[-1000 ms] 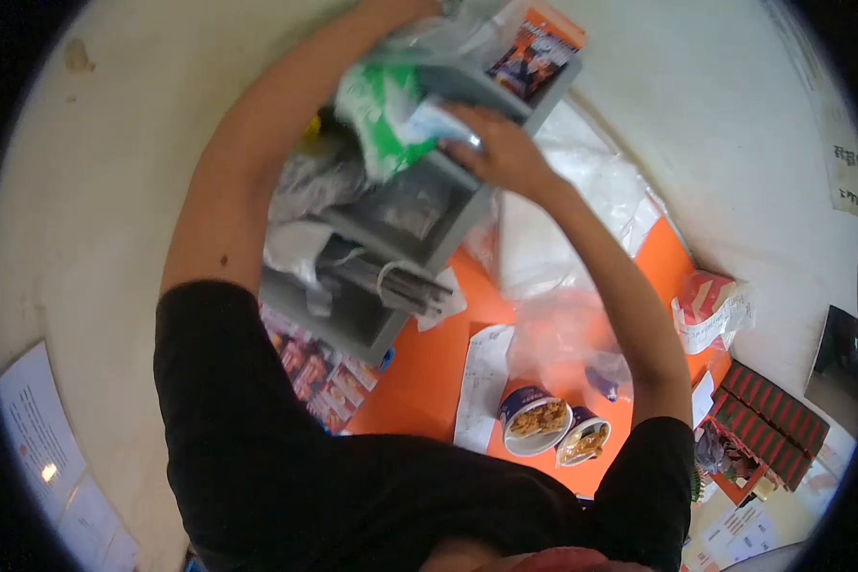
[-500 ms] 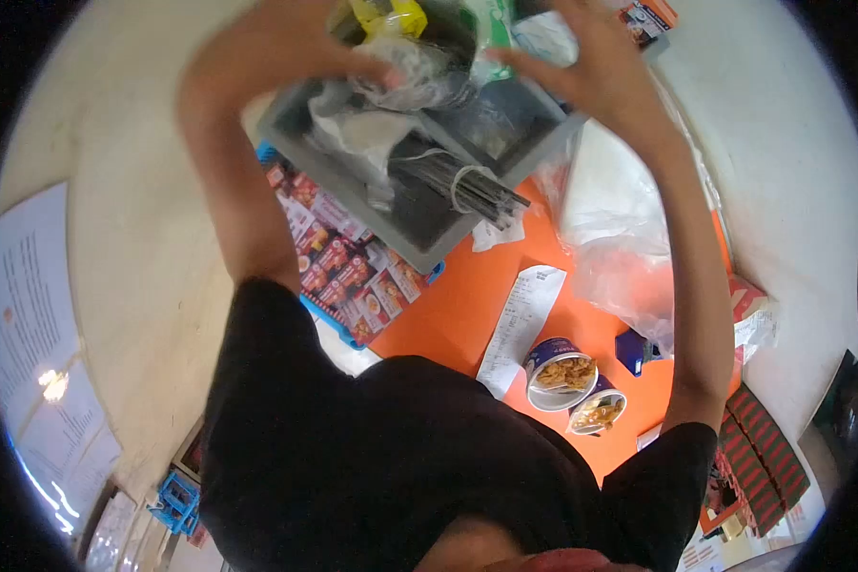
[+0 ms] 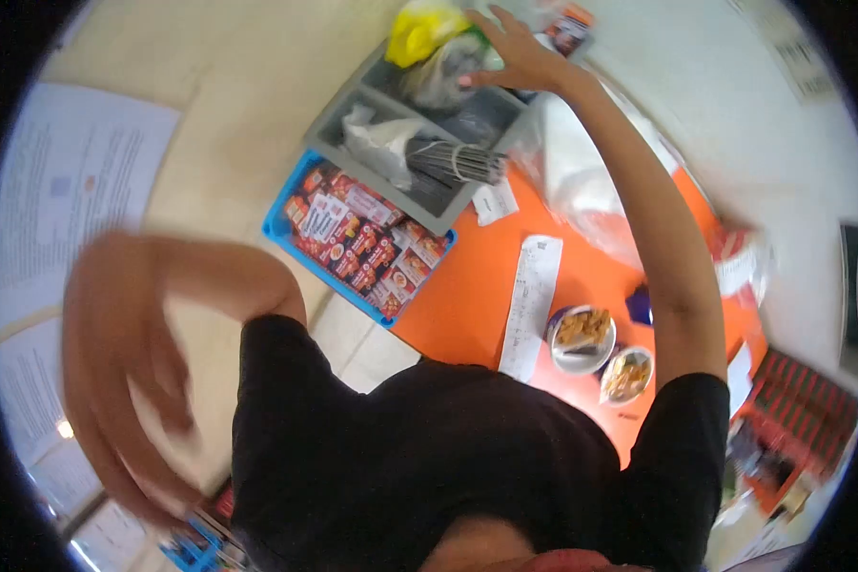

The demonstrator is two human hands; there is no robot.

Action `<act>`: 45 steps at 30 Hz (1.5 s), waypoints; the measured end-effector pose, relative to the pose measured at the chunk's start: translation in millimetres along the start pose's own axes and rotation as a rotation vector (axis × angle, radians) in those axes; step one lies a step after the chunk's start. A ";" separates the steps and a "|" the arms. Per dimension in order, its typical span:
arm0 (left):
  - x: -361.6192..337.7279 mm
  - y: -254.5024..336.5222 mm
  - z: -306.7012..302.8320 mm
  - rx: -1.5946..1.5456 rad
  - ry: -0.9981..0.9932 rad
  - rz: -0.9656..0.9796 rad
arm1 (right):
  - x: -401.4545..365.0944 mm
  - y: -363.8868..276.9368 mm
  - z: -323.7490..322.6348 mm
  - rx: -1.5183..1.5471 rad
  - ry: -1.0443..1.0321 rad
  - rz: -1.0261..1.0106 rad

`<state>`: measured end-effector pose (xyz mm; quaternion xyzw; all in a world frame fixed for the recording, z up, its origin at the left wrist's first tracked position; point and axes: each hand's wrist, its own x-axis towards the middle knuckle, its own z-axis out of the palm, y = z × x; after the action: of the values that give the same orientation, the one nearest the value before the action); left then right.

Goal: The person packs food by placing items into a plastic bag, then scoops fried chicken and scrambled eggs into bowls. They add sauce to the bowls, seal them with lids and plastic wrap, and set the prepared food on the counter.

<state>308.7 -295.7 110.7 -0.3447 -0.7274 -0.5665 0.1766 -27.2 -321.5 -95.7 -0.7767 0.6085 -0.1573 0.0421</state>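
Observation:
My left hand [image 3: 129, 372] hangs at the far left, blurred by motion, its fingers loosely curved and apart with nothing visible in them. Over the back of a grey divided tray [image 3: 439, 221] is my right hand [image 3: 517, 59], fingers spread, its thumb close to a clear plastic bag [image 3: 448, 71]; whether they touch is unclear. A yellow bag [image 3: 421, 33] lies at the tray's back left. Dark thin sticks [image 3: 458, 162], bound by a band and partly in a white wrapper [image 3: 381, 143], lie in the front compartment.
A blue basket [image 3: 338, 288] holds printed menu sheets under the tray's front left. On the orange table [image 3: 458, 305] are a long receipt [image 3: 531, 305], two food cups [image 3: 582, 338] [image 3: 626, 375] and white plastic bags [image 3: 577, 162]. Papers [image 3: 86, 172] hang at left.
My left hand has left the tray area and swung down to the far left. My right hand stays over the tray's back with fingers spread. The view has shifted, showing more of the blue basket.

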 end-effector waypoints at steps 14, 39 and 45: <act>130.4 133.9 225.7 0.274 -1.231 0.453 | -548.0 -366.9 -295.9 0.563 0.678 -0.410; 277.7 57.4 1000.1 -2.046 -1.136 0.596 | -1066.8 -699.9 -218.0 0.043 1.209 0.158; 344.5 -47.6 1116.0 -2.094 -1.355 0.404 | -1258.5 -554.7 -55.7 0.917 1.940 1.311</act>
<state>183.3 857.9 -29.7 -0.6443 0.1896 -0.5430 -0.5041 209.0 1033.7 -143.4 0.1921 0.5493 -0.8086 -0.0862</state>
